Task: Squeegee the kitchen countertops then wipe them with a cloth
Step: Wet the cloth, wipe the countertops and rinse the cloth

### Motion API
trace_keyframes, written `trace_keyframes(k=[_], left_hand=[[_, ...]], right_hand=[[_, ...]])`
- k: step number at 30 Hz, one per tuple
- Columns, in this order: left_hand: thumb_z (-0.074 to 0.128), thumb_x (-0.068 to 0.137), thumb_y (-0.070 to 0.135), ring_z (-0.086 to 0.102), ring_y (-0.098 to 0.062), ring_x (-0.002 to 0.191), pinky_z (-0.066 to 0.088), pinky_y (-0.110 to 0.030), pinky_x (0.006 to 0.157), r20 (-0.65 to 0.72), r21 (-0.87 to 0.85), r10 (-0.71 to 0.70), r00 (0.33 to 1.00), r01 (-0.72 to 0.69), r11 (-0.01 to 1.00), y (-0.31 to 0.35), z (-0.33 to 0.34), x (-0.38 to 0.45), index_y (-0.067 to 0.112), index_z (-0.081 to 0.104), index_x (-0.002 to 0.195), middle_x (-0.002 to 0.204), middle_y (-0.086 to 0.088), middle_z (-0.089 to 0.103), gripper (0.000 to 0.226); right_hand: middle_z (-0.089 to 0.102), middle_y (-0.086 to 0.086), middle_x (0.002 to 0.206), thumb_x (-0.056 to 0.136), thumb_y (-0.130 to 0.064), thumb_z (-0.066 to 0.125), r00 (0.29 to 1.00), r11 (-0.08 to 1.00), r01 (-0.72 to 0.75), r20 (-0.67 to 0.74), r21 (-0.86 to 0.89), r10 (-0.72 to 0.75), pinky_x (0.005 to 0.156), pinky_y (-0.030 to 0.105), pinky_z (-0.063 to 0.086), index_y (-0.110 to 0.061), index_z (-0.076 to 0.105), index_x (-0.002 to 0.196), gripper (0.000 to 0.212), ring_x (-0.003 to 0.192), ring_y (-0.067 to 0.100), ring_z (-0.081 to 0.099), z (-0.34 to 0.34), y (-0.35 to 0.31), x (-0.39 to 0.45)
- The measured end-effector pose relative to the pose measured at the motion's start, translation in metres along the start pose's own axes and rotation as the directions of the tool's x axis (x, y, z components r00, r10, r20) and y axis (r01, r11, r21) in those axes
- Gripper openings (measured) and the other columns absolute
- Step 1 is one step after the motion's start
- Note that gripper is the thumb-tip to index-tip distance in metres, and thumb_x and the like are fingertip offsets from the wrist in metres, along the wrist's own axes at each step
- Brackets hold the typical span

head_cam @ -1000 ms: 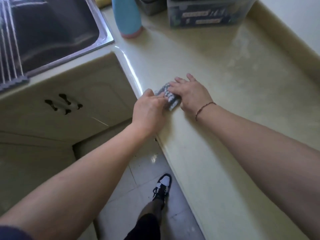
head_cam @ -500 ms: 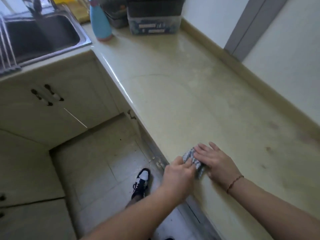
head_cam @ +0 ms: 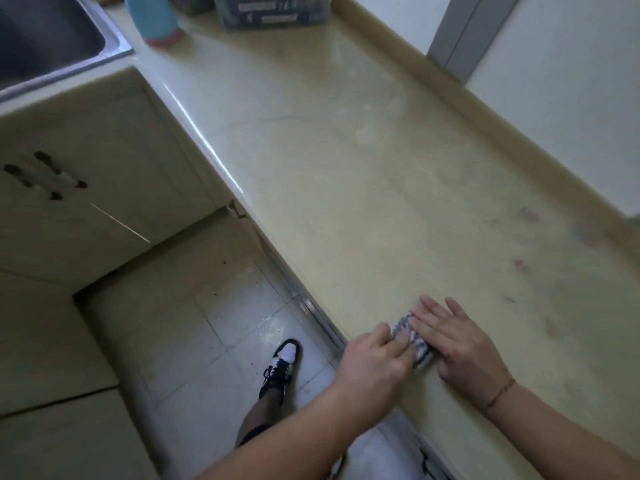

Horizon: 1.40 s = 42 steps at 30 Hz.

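Cloth [head_cam: 412, 341], grey and white, folded small, lay on the cream worktop [head_cam: 346, 174] right at its front edge, well away from the sink. Pressed flat under both hands. Right hand [head_cam: 457, 344] spread palm-down, grip released, fingers [head_cam: 427, 318] straight and resting across the far side of the cloth; thin cord bracelet [head_cam: 500, 393] at that wrist. Left hand [head_cam: 374, 365] curled over the near side of the cloth, at the worktop's edge, fingertips bent down onto the fabric; whether pinching it or only pushing, cannot tell. Hands almost touching each other, with the cloth showing between them.

Far up the worktop from the cloth: steel sink [head_cam: 114, 39] at the corner, blue bottle [head_cam: 152, 15] just beside the sink, clear storage box [head_cam: 270, 12] further along against the wall. Faint reddish marks [head_cam: 526, 214] on the worktop beyond the cloth, toward the wall. Below the cloth, tiled floor [head_cam: 225, 306] and one black-and-white shoe [head_cam: 280, 365]. Cupboard door [head_cam: 86, 188] under the sink.
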<state>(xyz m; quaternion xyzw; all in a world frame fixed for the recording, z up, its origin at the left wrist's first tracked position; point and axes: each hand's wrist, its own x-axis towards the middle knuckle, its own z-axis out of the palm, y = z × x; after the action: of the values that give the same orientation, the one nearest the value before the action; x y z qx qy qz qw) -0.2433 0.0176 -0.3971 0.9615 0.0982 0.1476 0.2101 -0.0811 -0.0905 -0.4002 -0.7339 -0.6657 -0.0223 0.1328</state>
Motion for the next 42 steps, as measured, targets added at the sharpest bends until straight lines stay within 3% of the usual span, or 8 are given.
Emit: trace_keyframes(k=[4,9,12,17,24,26,34,42], left_hand=[[0.048,0.083,0.006,0.049,-0.021,0.062,0.043,-0.033,0.056,-0.051,0.042,0.005,0.999,-0.003,0.999,-0.044,-0.019,0.018,0.018,0.066,0.08,0.086,0.002,0.065,0.022],[0.057,0.079,0.015,0.046,-0.021,0.058,0.042,-0.028,0.043,-0.199,0.137,-0.182,0.963,0.211,0.968,-0.137,-0.064,0.059,0.022,0.07,0.072,0.071,0.012,0.066,0.016],[0.053,0.081,0.021,0.047,-0.021,0.062,0.045,-0.028,0.044,-0.194,0.147,-0.251,0.948,0.281,0.948,-0.197,-0.087,0.08,0.024,0.073,0.074,0.073,0.015,0.069,0.021],[0.073,0.067,0.008,0.047,-0.023,0.055,0.045,-0.028,0.045,-0.267,0.045,-0.28,0.922,0.302,0.952,-0.212,-0.096,0.088,0.018,0.077,0.075,0.071,0.007,0.072,0.013],[0.066,0.073,0.025,0.048,-0.022,0.05,0.046,-0.024,0.046,-0.285,-0.024,-0.182,0.941,0.183,0.983,-0.165,-0.075,0.072,0.02,0.079,0.079,0.072,0.008,0.074,0.015],[0.062,0.075,0.03,0.047,-0.02,0.05,0.044,-0.022,0.045,-0.233,-0.057,-0.163,0.959,0.154,0.986,-0.132,-0.062,0.057,0.022,0.078,0.077,0.071,0.01,0.073,0.018],[0.065,0.065,0.022,0.047,-0.017,0.054,0.041,-0.02,0.046,0.044,-0.098,0.016,0.999,-0.011,0.995,0.022,0.001,0.003,0.024,0.073,0.07,0.075,0.014,0.072,0.01],[0.066,0.064,0.024,0.049,-0.019,0.054,0.04,-0.018,0.043,0.179,-0.157,0.226,0.957,-0.199,0.967,0.142,0.057,-0.013,0.024,0.073,0.069,0.072,0.014,0.07,0.009]], right_hand=[[0.068,0.012,0.12,0.095,-0.007,0.024,0.993,0.999,-0.044,-0.106,0.023,0.047,0.108,0.046,0.036,-0.003,0.074,0.107,0.051,0.119,0.032,0.06,0.016,-0.005,0.05],[0.071,0.013,0.113,0.077,-0.009,0.039,0.99,0.995,-0.056,-0.121,0.083,0.066,0.103,0.046,0.042,-0.005,0.074,0.103,0.044,0.11,0.035,0.065,0.049,-0.007,0.183],[0.074,0.013,0.105,0.071,-0.008,0.047,0.992,0.995,-0.047,-0.115,0.091,0.057,0.091,0.061,0.045,-0.006,0.076,0.096,0.038,0.103,0.036,0.069,0.063,-0.012,0.26],[0.073,0.014,0.107,0.06,0.0,0.06,0.989,0.987,-0.079,-0.115,0.137,0.095,0.093,0.06,0.041,-0.005,0.075,0.099,0.042,0.101,0.036,0.069,0.073,-0.013,0.277],[0.073,0.013,0.109,0.073,-0.008,0.037,0.993,0.984,-0.109,-0.031,0.143,0.115,0.096,0.054,0.045,-0.005,0.076,0.099,0.047,0.102,0.032,0.069,0.053,-0.009,0.207],[0.071,0.012,0.113,0.075,-0.005,0.037,0.984,0.977,-0.162,-0.05,0.139,0.171,0.106,0.043,0.038,-0.006,0.075,0.102,0.047,0.109,0.033,0.066,0.044,-0.012,0.158],[0.07,0.003,0.119,0.073,-0.003,0.037,0.914,0.909,-0.405,-0.021,-0.097,0.405,0.107,0.049,0.03,-0.013,0.075,0.106,0.051,0.122,0.036,0.057,-0.016,-0.04,-0.051],[0.071,-0.001,0.116,0.071,-0.009,0.038,0.692,0.692,-0.638,0.144,-0.338,0.708,0.106,0.052,0.038,-0.018,0.076,0.104,0.051,0.115,0.032,0.063,-0.066,-0.058,-0.191]])
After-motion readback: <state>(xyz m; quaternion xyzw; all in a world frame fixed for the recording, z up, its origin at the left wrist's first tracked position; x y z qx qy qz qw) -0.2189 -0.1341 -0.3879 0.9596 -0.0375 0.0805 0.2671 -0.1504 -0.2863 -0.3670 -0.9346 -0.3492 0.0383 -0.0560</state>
